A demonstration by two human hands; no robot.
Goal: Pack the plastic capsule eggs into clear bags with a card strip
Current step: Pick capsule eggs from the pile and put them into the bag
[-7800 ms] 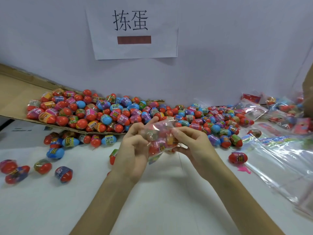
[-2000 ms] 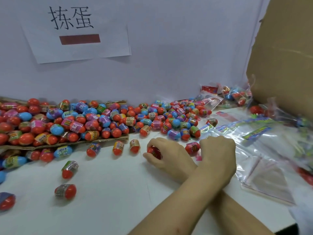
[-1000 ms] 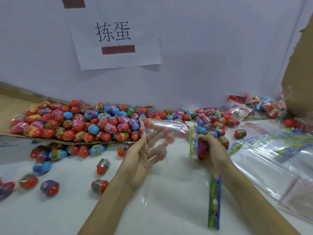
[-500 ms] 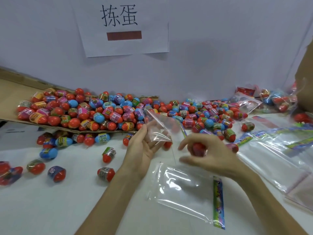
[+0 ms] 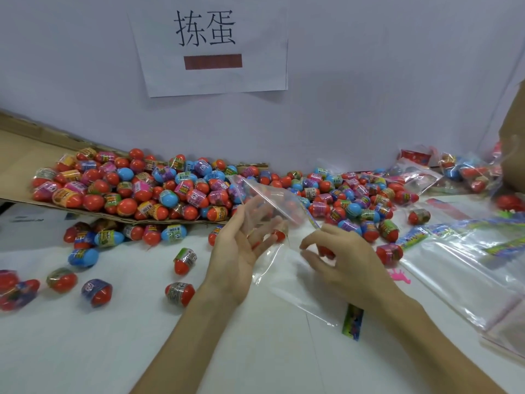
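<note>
1. Step: loading a bag. It looks empty apart from the strip, so I'd call this the first egg.
2. Left hand (image 5: 238, 251): palm turned toward the right hand, fingers nearly straight and spread. The bag (image 5: 277, 204) film lies across the fingertips, and its mouth end stands up just beyond them. Can't tell if the thumb also pins the lip.
3. Right hand (image 5: 346, 263): fingers curled, gripping one red egg (image 5: 324, 251) at the fingertips. It sits just right of the left hand, close to the bag mouth but not in it.
4. The rest of the bag trails down between the hands and under the right wrist to the table. The strip (image 5: 352, 322) lies at that closed end, just under the right forearm, and looks to be inside the bag already.
5. Supply: the pile (image 5: 159, 191) is just beyond the left hand. Loose eggs lie on the table left of that hand, more just beyond the right hand.
6. Spare bags (image 5: 460, 268) lie right of the right hand.
7. Next move, my read: bring the egg left into the mouth and release it so it slides toward the strip. That needs the lip held apart, since thin film tends to cling shut.
8. Then reach to the pile for more. Count per bag isn't visible.
</note>
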